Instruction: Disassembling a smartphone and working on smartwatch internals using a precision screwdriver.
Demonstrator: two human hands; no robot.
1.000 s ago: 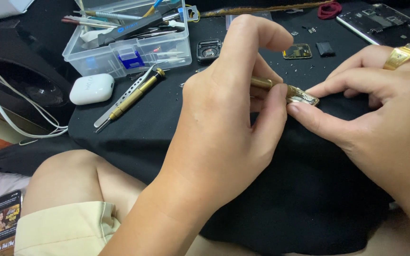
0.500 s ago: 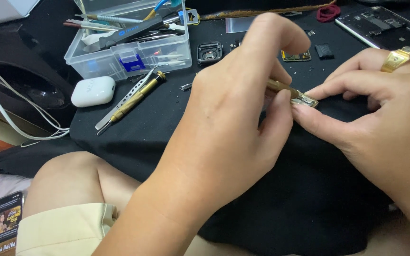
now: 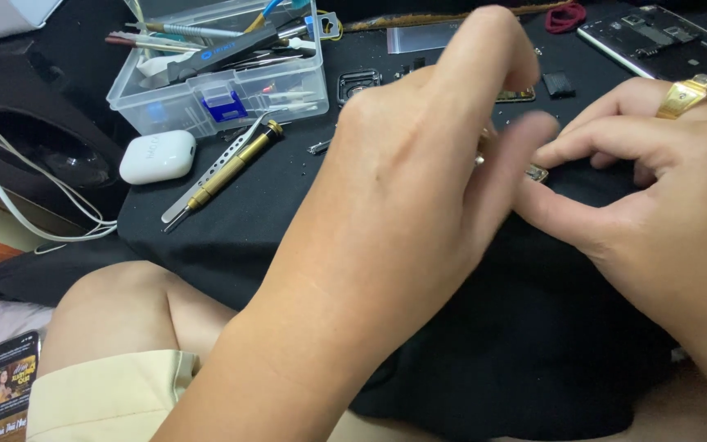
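Small metal part (image 3: pixel 537 173) sitting on black cloth (image 3: pixel 304 213), I'm pinching it between right hand (image 3: pixel 664 205) fingertips and left hand (image 3: pixel 419 205) (blurred, clamped on thin tool, I think); looks tiny, stiff, slippery, so edge-gripping.

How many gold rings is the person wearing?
1: a chunky gold ring on a finger of the right hand. The left hand shows none, though some fingers are hidden.

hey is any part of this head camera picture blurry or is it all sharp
Head view: the left hand is smeared at its fingertips, and the small metal part is soft; the clear tool box and white case are sharp, under even light.
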